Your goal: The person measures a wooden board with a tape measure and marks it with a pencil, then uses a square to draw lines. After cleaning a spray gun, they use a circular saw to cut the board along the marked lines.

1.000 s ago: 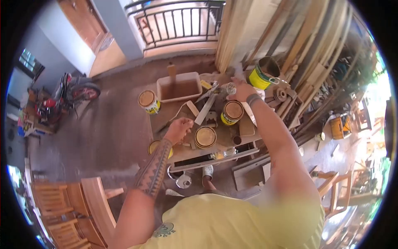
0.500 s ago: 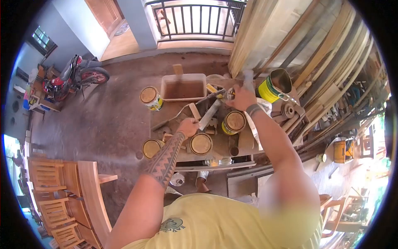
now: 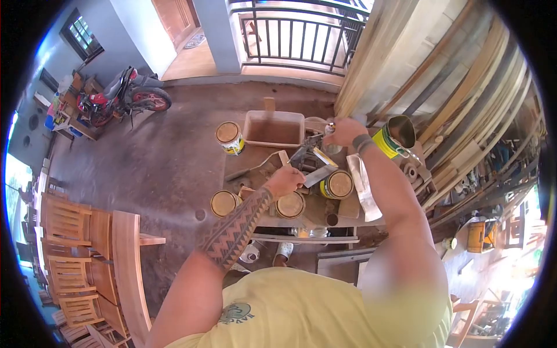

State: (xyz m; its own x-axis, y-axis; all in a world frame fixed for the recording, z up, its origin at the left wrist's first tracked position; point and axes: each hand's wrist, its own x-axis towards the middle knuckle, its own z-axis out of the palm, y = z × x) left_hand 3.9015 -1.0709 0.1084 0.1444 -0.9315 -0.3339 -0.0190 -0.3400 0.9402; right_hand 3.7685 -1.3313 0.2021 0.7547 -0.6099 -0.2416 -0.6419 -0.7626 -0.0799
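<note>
My left hand [image 3: 286, 181] is closed on the end of a flat, greyish blade-like tool [image 3: 320, 175], just above a round lidded can [image 3: 290, 205]. My right hand [image 3: 344, 132] is closed near the back edge of the table, at a small clear jar [image 3: 332, 145]; its fingertips are on something small at the top. Between the hands lie dark tools [image 3: 303, 152] and a yellow-edged piece [image 3: 325, 155]. Another lidded can [image 3: 336, 184] stands right of the blade. A white cloth-like strip [image 3: 362, 188] lies below my right forearm.
A rectangular tub [image 3: 274, 113] sits at the table's back, with a lidded can [image 3: 230, 137] to its left. One more can [image 3: 225, 203] stands front left. An open yellow-green can [image 3: 384, 139] is at right, before stacked wood strips [image 3: 464, 116]. A motorcycle [image 3: 122, 97] stands far left.
The view has shifted, so the table sits further right. My left hand and the blade have moved away from the dark tools, toward the front can. My right hand remains near the jar.
</note>
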